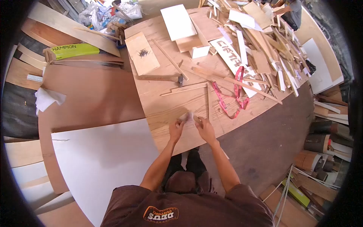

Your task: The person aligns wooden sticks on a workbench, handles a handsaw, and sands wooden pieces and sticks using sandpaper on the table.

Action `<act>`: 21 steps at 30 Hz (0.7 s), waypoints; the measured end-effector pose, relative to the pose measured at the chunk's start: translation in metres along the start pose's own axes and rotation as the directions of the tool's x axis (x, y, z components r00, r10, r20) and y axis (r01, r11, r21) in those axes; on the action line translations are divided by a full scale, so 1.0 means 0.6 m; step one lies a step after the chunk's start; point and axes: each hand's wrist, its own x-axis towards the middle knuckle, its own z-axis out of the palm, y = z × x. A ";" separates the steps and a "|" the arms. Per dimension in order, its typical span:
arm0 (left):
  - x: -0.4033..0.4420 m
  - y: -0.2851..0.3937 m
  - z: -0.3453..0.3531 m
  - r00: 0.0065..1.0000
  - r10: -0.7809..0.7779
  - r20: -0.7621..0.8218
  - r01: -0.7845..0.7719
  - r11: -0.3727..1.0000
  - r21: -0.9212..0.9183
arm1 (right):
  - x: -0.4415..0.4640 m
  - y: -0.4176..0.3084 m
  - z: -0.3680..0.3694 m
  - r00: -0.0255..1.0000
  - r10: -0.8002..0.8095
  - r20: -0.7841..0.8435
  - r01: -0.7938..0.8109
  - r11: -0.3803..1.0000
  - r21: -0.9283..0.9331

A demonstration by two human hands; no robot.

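My left hand (176, 129) is closed on a small pale piece (185, 115), blurred, above the near edge of the plywood table (162, 109). Close on its right, my right hand (205, 129) pinches the end of a thin wooden piece (197, 119). The two pieces are near each other; whether they touch is unclear. Beyond my hands lie thin wooden strips (189, 88) in an angled arrangement and a hammer (159, 78) with a wooden handle. A crumpled red measuring tape (231, 109) rests to the right.
Dark nails (143, 52) sit on a wooden board (140, 64) at the back left. Scrap wood (264, 49) is heaped at the back right, near another person (293, 13). A large white sheet (106, 162) lies at the left.
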 end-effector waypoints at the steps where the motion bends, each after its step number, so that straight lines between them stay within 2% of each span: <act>1: -0.004 0.020 -0.001 0.984 0.149 -0.097 -0.149 0.989 0.001 | 0.006 -0.001 0.003 1.000 -0.016 -0.025 0.017 1.000 0.023; 2: -0.009 0.067 -0.020 0.981 0.194 -0.022 -0.195 0.979 -0.060 | 0.008 -0.005 0.002 1.000 -0.010 -0.016 0.011 0.999 0.039; 4: -0.021 0.117 -0.045 0.970 0.242 0.001 -0.242 0.970 0.007 | 0.019 -0.023 -0.011 0.978 -0.085 -0.189 0.094 0.995 0.041; 5: -0.025 0.141 -0.055 0.956 0.291 0.028 -0.292 0.955 0.058 | 0.023 -0.030 -0.025 0.978 -0.092 -0.189 0.103 0.993 0.052; 6: -0.029 0.173 -0.069 0.954 0.299 0.018 -0.299 0.952 0.067 | 0.028 -0.034 -0.043 0.996 -0.027 -0.084 0.035 0.995 0.096; 7: -0.033 0.201 -0.083 0.972 0.213 0.097 -0.206 0.975 -0.081 | 0.034 -0.040 -0.057 0.999 0.031 0.025 -0.034 0.991 0.130; 8: -0.036 0.230 -0.094 0.973 0.138 0.186 -0.095 0.971 -0.220 | 0.037 -0.050 -0.064 1.000 0.015 0.025 -0.018 0.990 0.139; 10: -0.044 0.264 -0.105 0.977 0.120 0.179 -0.075 0.968 -0.240 | 0.034 -0.067 -0.072 0.964 -0.093 -0.249 0.162 0.947 0.277; 11: -0.044 0.275 -0.108 0.977 0.098 0.187 -0.046 0.963 -0.266 | 0.038 -0.066 -0.080 0.963 -0.104 -0.248 0.175 0.943 0.285; 12: -0.045 0.278 -0.108 0.979 0.102 0.175 -0.054 0.964 -0.261 | 0.042 -0.061 -0.090 0.999 0.022 -0.030 -0.010 0.931 0.364; 13: -0.048 0.279 -0.107 0.978 0.095 0.186 -0.038 0.956 -0.291 | 0.043 -0.059 -0.095 0.970 0.136 0.201 -0.207 0.895 0.396; 14: -0.052 0.280 -0.108 0.976 0.087 0.200 -0.019 0.948 -0.319 | 0.040 -0.061 -0.093 0.970 0.129 0.206 -0.204 0.893 0.402; 16: -0.055 0.282 -0.111 0.980 0.108 0.168 -0.038 0.926 -0.375 | 0.034 -0.071 -0.096 0.989 0.015 0.146 -0.101 0.792 0.602; 18: -0.055 0.283 -0.114 0.981 0.132 0.140 -0.058 0.897 -0.438 | 0.027 -0.090 -0.099 0.990 -0.011 0.143 -0.087 0.743 0.664; 19: -0.052 0.284 -0.120 0.975 0.122 0.184 -0.030 0.898 -0.439 | 0.028 -0.097 -0.100 0.990 -0.035 0.137 -0.076 0.688 0.722; 21: -0.041 0.284 -0.129 0.965 0.117 0.235 -0.003 0.899 -0.437 | 0.031 -0.095 -0.101 0.981 -0.051 0.187 -0.095 0.716 0.692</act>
